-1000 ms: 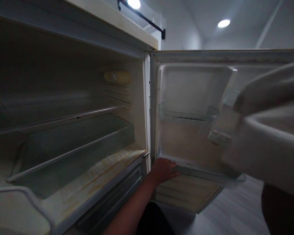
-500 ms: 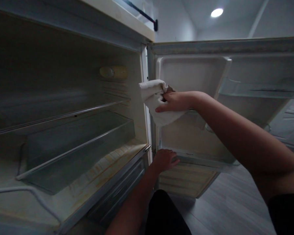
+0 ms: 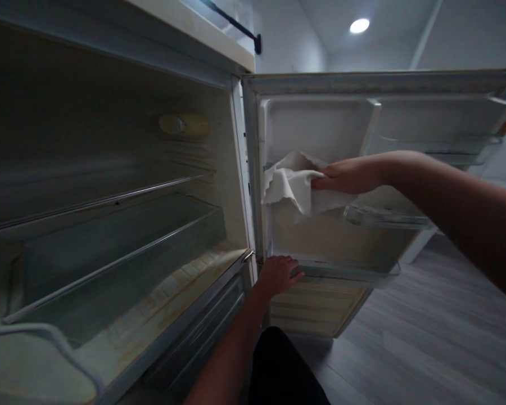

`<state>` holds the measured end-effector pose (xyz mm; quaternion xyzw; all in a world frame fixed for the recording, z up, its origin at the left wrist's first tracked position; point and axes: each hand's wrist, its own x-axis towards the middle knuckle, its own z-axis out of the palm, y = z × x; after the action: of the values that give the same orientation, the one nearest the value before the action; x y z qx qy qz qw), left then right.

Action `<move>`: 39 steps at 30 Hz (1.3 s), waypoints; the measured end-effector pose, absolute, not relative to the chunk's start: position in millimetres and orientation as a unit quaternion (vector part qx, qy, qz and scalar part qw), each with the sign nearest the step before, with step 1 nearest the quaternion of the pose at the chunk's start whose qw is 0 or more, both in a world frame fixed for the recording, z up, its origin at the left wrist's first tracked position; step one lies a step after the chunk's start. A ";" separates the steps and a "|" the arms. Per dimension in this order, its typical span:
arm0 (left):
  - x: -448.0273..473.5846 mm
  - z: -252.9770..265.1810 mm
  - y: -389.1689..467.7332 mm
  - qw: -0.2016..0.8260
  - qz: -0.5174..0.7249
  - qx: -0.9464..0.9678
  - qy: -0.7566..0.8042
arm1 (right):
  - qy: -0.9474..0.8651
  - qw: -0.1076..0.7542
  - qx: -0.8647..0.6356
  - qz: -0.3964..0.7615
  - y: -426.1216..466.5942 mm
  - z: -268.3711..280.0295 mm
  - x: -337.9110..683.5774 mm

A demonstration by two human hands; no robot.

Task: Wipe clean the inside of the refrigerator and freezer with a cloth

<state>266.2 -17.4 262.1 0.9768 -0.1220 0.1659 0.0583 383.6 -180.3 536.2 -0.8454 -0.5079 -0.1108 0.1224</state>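
To the left of its wide-open door [image 3: 303,126], the body of a white fridge [image 3: 225,140] is seen, its interior dimly lit. The grey floor [image 3: 425,320] is shown below and to the right of the door. To the left of the door, the bottom of the fridge is marked by yellow-brown stains, and a clear drawer [image 3: 122,281] is set there at a tilt. Above that drawer, also left of the door, a shelf [image 3: 122,198] is fitted across the fridge. On the door's inner face, a clear bin [image 3: 354,275] is mounted low down, and a smaller bin [image 3: 388,216] is mounted higher and farther from the hinge.

A white cloth [image 3: 293,183] is held in crumpled folds at the middle of the door's inner face; whether the door is touched by it cannot be told. The cloth is gripped near its right part by the right hand [image 3: 341,175], its fingers kept close together. The left hand [image 3: 278,275] is placed at the hinge side of the door, by the end of the low bin, with its fingers loosely spread and nothing gripped. Left of the door, a yellowish box [image 3: 184,125] is fixed to the inner wall.
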 end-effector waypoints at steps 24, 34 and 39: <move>267.6 250.6 -17.0 0.074 0.203 0.969 -0.117 | -0.401 -0.054 -0.819 -0.406 -81.6 492.7 309.7; 268.0 248.2 -14.2 0.066 0.203 0.970 -0.114 | -0.409 -0.103 -0.817 -0.393 -115.0 493.5 318.3; 267.7 248.1 -15.6 0.062 0.203 0.971 -0.110 | -0.386 -0.141 -0.836 -0.364 -178.6 498.4 330.7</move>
<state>267.7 -15.6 248.1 0.9710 -0.1104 0.2029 0.0617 330.7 -178.6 498.4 -0.8357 -0.3863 -0.3638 -0.1412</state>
